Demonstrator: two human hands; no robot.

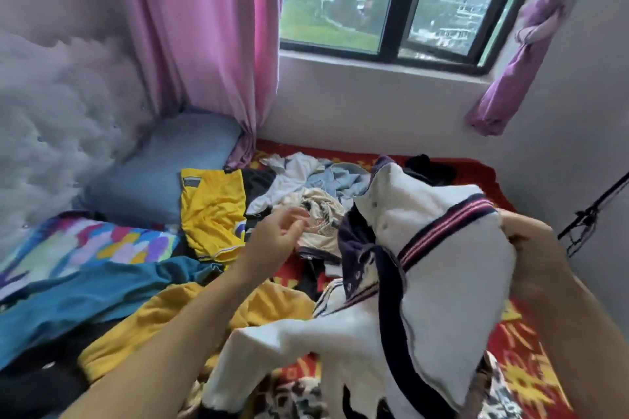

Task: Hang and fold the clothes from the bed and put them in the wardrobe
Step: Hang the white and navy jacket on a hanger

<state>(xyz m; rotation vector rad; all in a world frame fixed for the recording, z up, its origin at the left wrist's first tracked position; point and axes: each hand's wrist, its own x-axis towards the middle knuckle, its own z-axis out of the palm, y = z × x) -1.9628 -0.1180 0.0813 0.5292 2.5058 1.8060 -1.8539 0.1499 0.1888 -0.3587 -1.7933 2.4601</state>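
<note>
A white fleece jacket point(442, 248) with dark navy trim and a pink-striped band is held up above the bed point(531, 350) by the right hand point(531, 241), whose fingers are curled into the cloth at the jacket's right edge. The jacket's lower part and one sleeve are draped down toward the near edge of the bed, over a leopard-print cloth point(299, 391). The left hand point(279, 238) is held in the air above the heap of clothes point(306, 187), with its fingers loosely curled and nothing gripped; it is kept apart from the jacket, to its left.

The red patterned bedcover is seen bare only at the right side and along the far edge beneath the window point(384, 0). The middle of the bed is taken up by the crumpled heap, with a yellow shirt point(214, 211) spread just to its left and a black garment point(429, 167) near the far right corner. On the near left, a teal garment point(85, 296) and a yellow garment point(163, 323) are laid overlapping, beside a multicoloured cloth point(102, 241). A blue pillow point(163, 170) is set against the quilted headboard point(51, 119). A pink curtain point(204, 44) hangs down to the bed's far left corner, and a purple knotted curtain point(531, 44) hangs against the right wall.
</note>
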